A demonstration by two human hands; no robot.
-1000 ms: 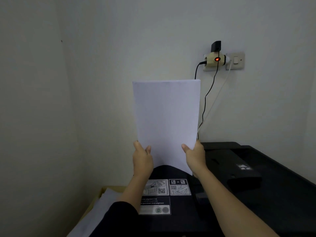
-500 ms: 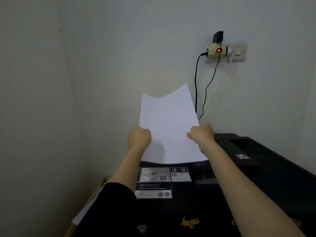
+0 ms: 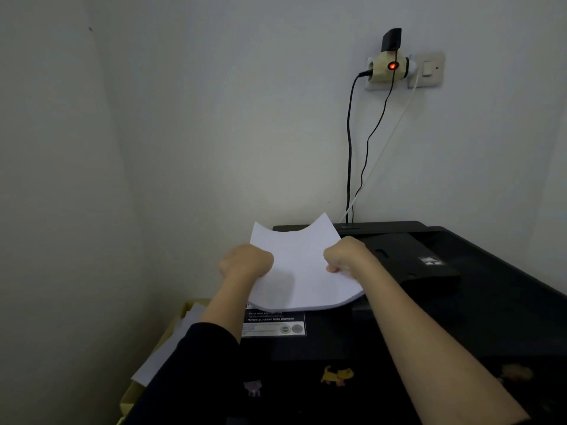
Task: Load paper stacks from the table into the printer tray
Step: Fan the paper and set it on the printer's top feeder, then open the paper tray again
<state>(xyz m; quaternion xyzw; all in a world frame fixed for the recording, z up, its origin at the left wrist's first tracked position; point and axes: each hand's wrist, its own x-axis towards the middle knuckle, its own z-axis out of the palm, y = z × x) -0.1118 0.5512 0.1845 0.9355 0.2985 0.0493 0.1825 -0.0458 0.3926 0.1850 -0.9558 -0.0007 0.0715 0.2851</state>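
A white paper stack lies tilted away from me over the top of the black printer, its far edge sagging in the middle. My left hand grips the stack's left edge and my right hand grips its right edge, both fists closed on it. The stack's near edge curves down over a white label on the printer's top. The printer's rear tray area sits just right of the paper. The part of the printer under the stack is hidden.
A wall socket with a red-lit adapter hangs above the printer; black and white cables run down behind it. More white sheets lie in a yellowish box to the left. The left wall stands close by.
The stack went from upright in front of the wall to tilted flat and low over the printer top. Both hands moved down and forward with it, fists turned over the paper's edges.
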